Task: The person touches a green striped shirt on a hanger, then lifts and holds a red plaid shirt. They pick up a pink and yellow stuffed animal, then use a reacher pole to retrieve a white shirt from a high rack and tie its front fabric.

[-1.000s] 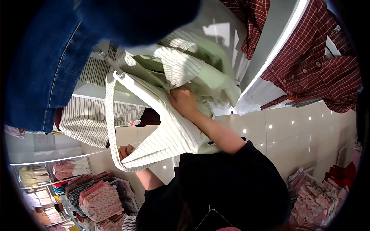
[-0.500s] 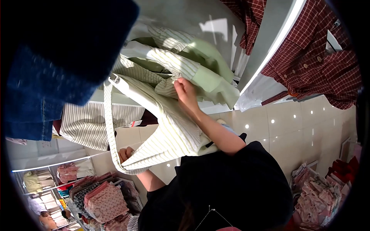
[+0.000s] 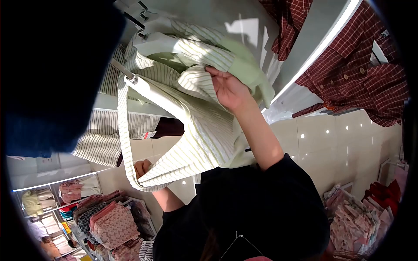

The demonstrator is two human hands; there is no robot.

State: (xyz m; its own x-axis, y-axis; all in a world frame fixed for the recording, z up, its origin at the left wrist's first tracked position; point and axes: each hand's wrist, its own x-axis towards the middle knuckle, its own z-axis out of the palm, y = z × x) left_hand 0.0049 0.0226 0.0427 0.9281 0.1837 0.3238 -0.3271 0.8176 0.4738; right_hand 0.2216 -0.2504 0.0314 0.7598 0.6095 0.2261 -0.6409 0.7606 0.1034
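A green-and-white striped garment (image 3: pixel 191 150) hangs from a white hanger (image 3: pixel 159 96) on a metal rail arm. One long strap-like band of it loops down at the left. My left hand (image 3: pixel 142 168) is closed on the low end of this band, its fingers partly behind the cloth. Up by the garment's gathered upper part, my right hand (image 3: pixel 230 90) has its palm showing and its fingertips closed on the striped fabric. Just behind it hangs another striped garment with a plain green lower part (image 3: pixel 246 65), on its own white hanger.
Dark blue denim (image 3: pixel 52 108) looms close at the left. Red checked shirts (image 3: pixel 348 74) hang at the right beside a bright-edged white panel (image 3: pixel 311 50). Another striped garment (image 3: pixel 98 145) hangs below left. Folded clothes (image 3: pixel 115 224) and pink garments (image 3: pixel 355 226) are stacked lower down.
My right hand has moved slightly right and turned so its palm shows, drawing the striped fabric with it. The denim covers less of the rail. My left hand keeps its hold.
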